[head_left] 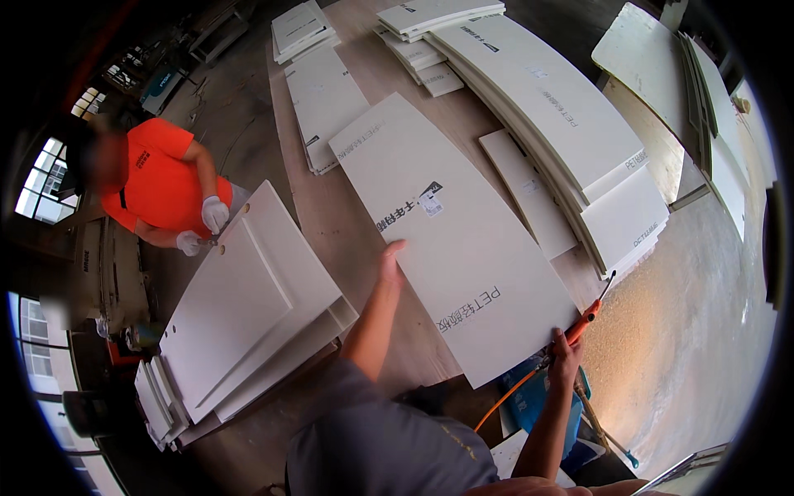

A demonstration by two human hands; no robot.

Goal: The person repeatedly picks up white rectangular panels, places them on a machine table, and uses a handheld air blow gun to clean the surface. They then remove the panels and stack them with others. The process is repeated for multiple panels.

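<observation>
A large white board (430, 248) with dark printing and a small label lies tilted across in front of me. My left hand (393, 263) is closed on its left long edge, thumb on the top face. At the near right corner of the board, my right hand (566, 354) is closed round an orange air blow gun (585, 321) with a thin dark nozzle pointing up and away. The fingers of that hand also touch the board's edge. Whatever lies under the board, including my left fingertips, is hidden.
Stacked white boards (546, 91) line the right of the table (302, 186), with a smaller stack (327, 99) at far left. A gloved co-worker in orange (165, 178) works at white panels (248, 273). An orange hose (506, 399) runs near a blue container (529, 405).
</observation>
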